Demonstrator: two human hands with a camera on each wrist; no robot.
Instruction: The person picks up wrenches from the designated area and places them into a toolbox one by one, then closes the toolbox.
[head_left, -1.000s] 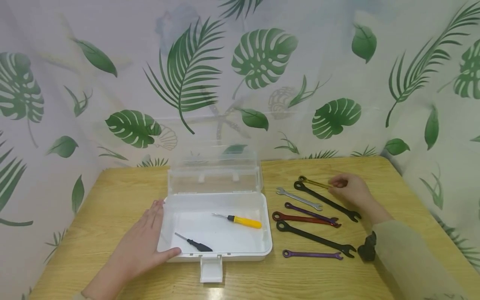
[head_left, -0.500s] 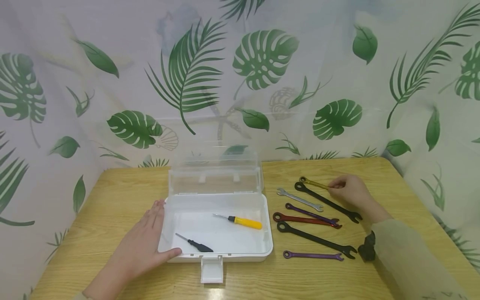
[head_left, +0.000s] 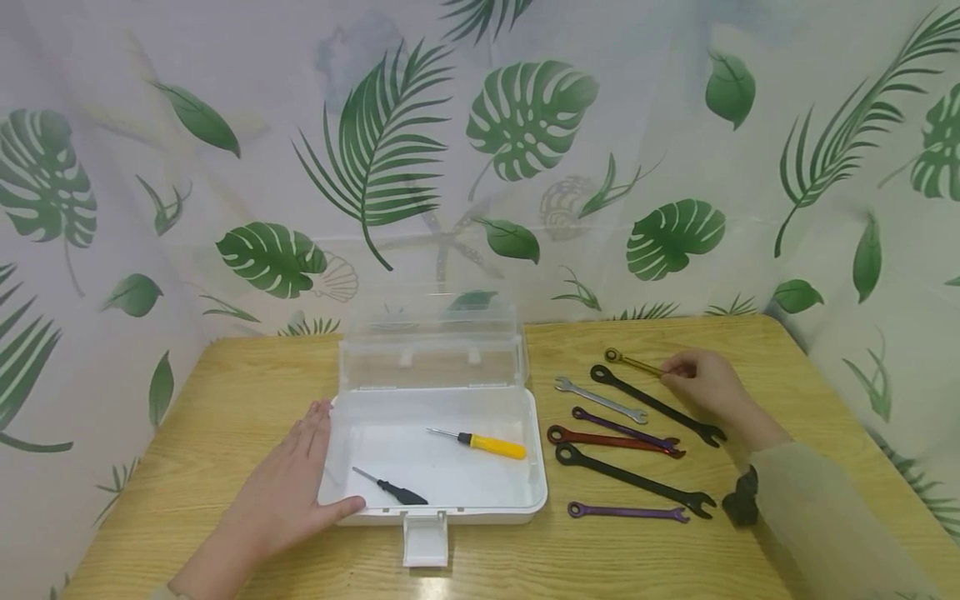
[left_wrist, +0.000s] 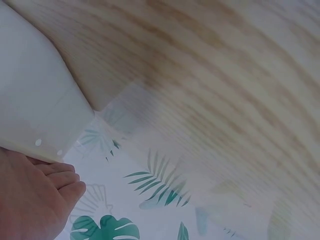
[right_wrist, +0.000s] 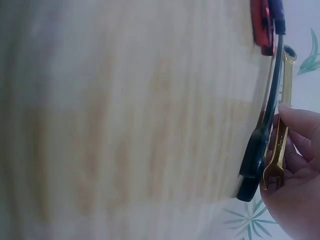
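My right hand pinches a gold combination wrench near its open end, at the back right of the table. In the right wrist view the thumb lies across the gold wrench, its ring end pointing away from the palm. Just in front of that hand lies a long black wrench. My left hand rests with straight fingers along the left wall of a white toolbox, thumb on its front rim. Inside the box are a yellow-handled screwdriver and a black screwdriver.
The box's clear lid stands open at the back, its latch hanging in front. Right of it lie a silver wrench, a red wrench, another black wrench and a purple wrench. A second purple wrench overlaps the red one.
The gold wrench has shifted slightly to the right and up in my right hand, farther from the black wrench. My left hand stays on the toolbox.
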